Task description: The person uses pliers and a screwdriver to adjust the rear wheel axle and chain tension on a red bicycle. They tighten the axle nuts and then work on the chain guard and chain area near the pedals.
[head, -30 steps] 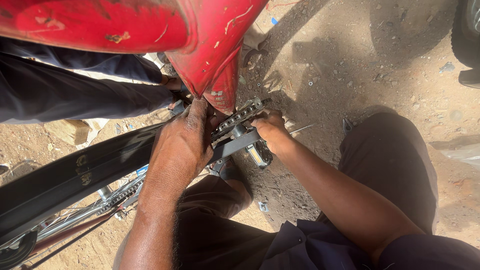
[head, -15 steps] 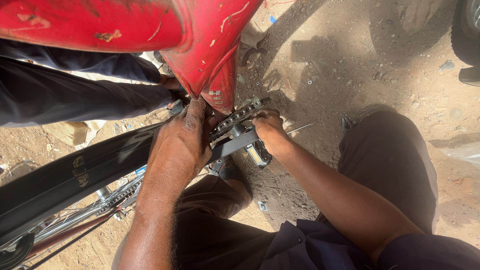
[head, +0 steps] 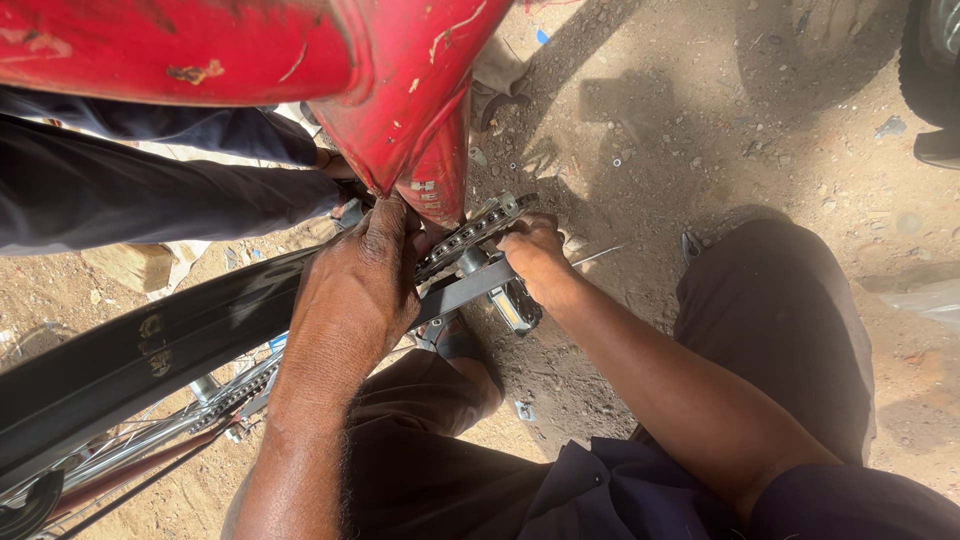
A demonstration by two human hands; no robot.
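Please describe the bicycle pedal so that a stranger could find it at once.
Start at the big red frame at the top. Below its tip the grey crank arm slants down-left beside the right hand. The pedal sits just under that hand, the only piece with a pale yellow reflector.

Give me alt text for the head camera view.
Two bare hands work at a bicycle's chainring: the left hand grips beside it, the right hand by the crank arm and pedal. Above, a red frame; below left, a black tyre; dirt ground.

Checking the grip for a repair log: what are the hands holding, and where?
The left hand grips the bicycle's chainring area under the red frame; the right hand holds its far edge.
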